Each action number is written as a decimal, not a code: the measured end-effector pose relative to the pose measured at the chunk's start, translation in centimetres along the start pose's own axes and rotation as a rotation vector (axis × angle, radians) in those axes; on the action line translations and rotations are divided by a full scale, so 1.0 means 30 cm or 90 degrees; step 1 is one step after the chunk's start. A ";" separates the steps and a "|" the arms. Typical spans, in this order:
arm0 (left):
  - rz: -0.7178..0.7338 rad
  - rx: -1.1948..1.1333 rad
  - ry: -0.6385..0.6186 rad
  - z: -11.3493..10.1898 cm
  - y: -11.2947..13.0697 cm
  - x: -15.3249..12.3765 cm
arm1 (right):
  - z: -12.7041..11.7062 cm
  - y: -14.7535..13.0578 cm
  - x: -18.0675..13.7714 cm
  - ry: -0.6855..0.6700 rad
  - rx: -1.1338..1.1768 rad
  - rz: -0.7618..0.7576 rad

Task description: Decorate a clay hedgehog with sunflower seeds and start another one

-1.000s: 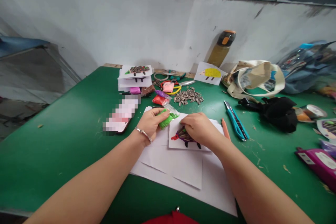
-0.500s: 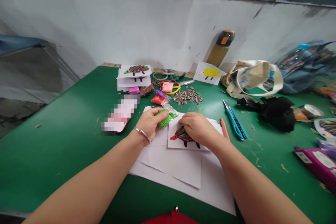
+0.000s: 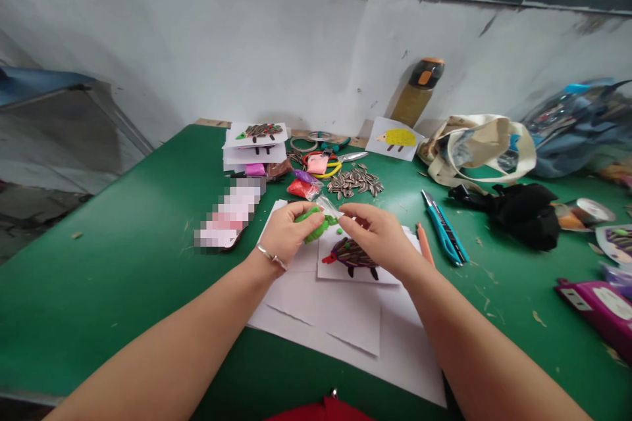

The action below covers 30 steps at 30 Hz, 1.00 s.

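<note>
The left hand [image 3: 287, 231] holds the clay [image 3: 316, 233], green and beside a clear bag [image 3: 326, 204], by the far left corner of the card [image 3: 340, 271]. The right hand [image 3: 380, 231], over the card's far right part, has thumb and fingertips drawn near together at the clay's edge; whether they grip any, I cannot tell. The card lies on papers [image 3: 320, 316]. Beyond the card are seeds [image 3: 355, 181]; to its right, a pen [image 3: 424, 245], then a knife [image 3: 444, 229]

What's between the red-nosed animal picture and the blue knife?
In the head view, the right hand and the orange pen are between the red-nosed picture and the blue knife, over white paper and green table.
</note>
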<state>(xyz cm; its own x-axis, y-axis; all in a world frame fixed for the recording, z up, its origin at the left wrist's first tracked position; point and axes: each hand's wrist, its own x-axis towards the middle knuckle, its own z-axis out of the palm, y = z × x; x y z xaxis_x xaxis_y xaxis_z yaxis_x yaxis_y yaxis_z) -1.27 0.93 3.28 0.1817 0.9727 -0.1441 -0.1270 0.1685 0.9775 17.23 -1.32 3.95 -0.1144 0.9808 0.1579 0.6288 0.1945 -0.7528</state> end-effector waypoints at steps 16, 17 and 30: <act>0.012 0.030 -0.091 0.018 0.004 -0.022 | -0.004 -0.018 0.000 -0.024 0.254 0.135; 0.003 0.026 -0.107 0.018 0.005 -0.023 | -0.006 -0.019 0.001 -0.009 0.243 0.139; 0.215 0.404 0.132 -0.079 0.012 0.039 | -0.031 0.085 0.023 0.163 0.283 0.184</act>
<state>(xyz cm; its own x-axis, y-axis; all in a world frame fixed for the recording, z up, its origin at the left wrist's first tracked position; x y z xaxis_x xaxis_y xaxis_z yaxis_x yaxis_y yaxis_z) -3.42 2.52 3.08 0.0376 0.9760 0.2144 0.4552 -0.2078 0.8658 19.47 -0.17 2.73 0.2379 0.9712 0.0148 0.2182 -0.0386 -0.9751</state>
